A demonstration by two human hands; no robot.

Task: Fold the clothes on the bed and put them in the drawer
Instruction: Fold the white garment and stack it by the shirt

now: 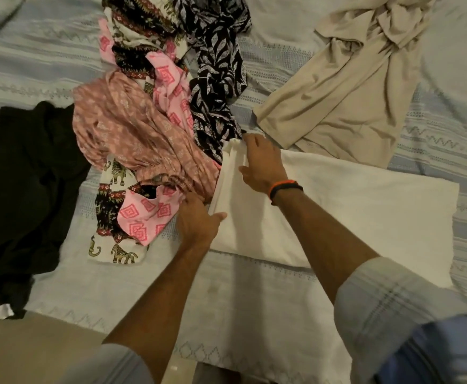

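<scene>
A white garment (351, 212) lies spread flat on the bed, right of centre. My right hand (260, 164) grips its far left corner, fingers curled over the bunched edge. My left hand (199, 220) holds the near left edge of the same white garment, thumb on top. Just left of both hands lies a heap of patterned clothes: a dusty pink printed piece (132, 128), a bright pink diamond-print piece (149, 214) and a dark leaf-print piece (218, 79).
A black garment (24, 189) lies at the left edge of the bed. A beige garment (346, 87) is crumpled at the back right. The pale blue striped bedspread (254, 306) shows in front of the white garment. Floor (33, 350) lies at bottom left.
</scene>
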